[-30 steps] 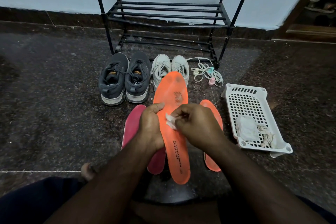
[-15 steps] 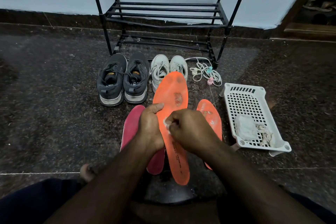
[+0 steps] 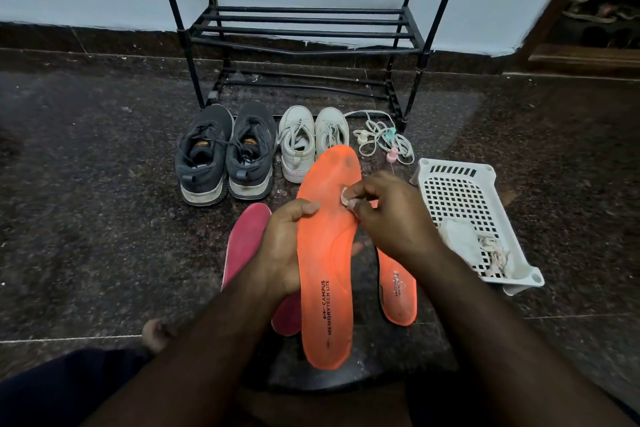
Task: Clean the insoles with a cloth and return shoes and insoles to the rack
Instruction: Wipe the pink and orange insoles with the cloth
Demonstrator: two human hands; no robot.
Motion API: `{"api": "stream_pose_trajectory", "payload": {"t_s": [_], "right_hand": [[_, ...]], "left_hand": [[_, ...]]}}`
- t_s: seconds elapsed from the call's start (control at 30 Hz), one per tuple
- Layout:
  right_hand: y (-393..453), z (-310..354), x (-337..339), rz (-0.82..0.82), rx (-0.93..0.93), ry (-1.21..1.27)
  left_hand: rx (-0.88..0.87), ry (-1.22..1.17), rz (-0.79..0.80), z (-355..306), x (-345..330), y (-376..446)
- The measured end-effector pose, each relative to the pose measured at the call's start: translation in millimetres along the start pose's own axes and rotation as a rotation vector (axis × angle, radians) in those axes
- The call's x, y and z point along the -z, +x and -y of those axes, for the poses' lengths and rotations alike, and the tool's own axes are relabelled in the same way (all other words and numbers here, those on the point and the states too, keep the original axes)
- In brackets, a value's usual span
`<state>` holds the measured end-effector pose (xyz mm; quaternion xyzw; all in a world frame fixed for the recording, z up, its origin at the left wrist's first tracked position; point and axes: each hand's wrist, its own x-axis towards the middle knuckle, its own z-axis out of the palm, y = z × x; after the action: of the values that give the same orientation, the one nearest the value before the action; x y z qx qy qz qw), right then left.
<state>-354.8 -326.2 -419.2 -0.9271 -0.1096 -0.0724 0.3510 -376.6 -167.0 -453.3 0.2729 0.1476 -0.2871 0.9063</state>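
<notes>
Head view: mid-clean, orange insole [image 3: 327, 253] gripped by left hand [image 3: 282, 246], small cloth [image 3: 347, 196] pinched in right hand [image 3: 391, 215] on forefoot; shoes [image 3: 225, 152], other insoles [image 3: 396, 282] before bare rack [image 3: 304, 28], unreturned.

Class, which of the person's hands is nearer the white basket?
Right. The right hand is just beside the white basket; the left hand is beyond the orange insole.

Bare floor [image 3: 86, 218] left of dark shoes [image 3: 225, 152], white basket [image 3: 478, 218] crowding right, rack [image 3: 304, 28] shelves open behind
</notes>
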Motion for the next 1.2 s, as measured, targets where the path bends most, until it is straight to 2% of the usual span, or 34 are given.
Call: {"api": "stream_pose_trajectory", "payload": {"t_s": [0.1, 0.4, 0.57, 0.73, 0.8, 0.9, 1.03, 1.2], "right_hand": [[3, -2, 1, -0.027, 0.015, -0.005], [2, -1, -13, -0.126, 0.007, -0.007], [4, -2, -7, -0.126, -0.131, 0.150], [1, -3, -8, -0.092, -0.005, 0.036], [2, -4, -10, -0.116, -0.020, 0.042], [8, -9, -11, -0.101, -0.190, 0.267], [14, -18, 2, -0.190, -0.305, 0.630], [13, -15, 7, -0.104, -0.239, 0.617]], "left_hand": [[-0.013, 0.011, 0.025, -2, -1, 0], [-0.039, 0.090, -0.089, 4, -9, 1], [-0.015, 0.107, -0.085, 4, -10, -1], [-0.019, 0.109, -0.089, 4, -13, -3], [-0.017, 0.118, -0.089, 4, -13, -5], [0.004, 0.119, -0.079, 3, -14, -7], [0.031, 0.125, -0.098, 1, -11, -6], [0.057, 0.094, -0.036, 2, -8, -6]]}}
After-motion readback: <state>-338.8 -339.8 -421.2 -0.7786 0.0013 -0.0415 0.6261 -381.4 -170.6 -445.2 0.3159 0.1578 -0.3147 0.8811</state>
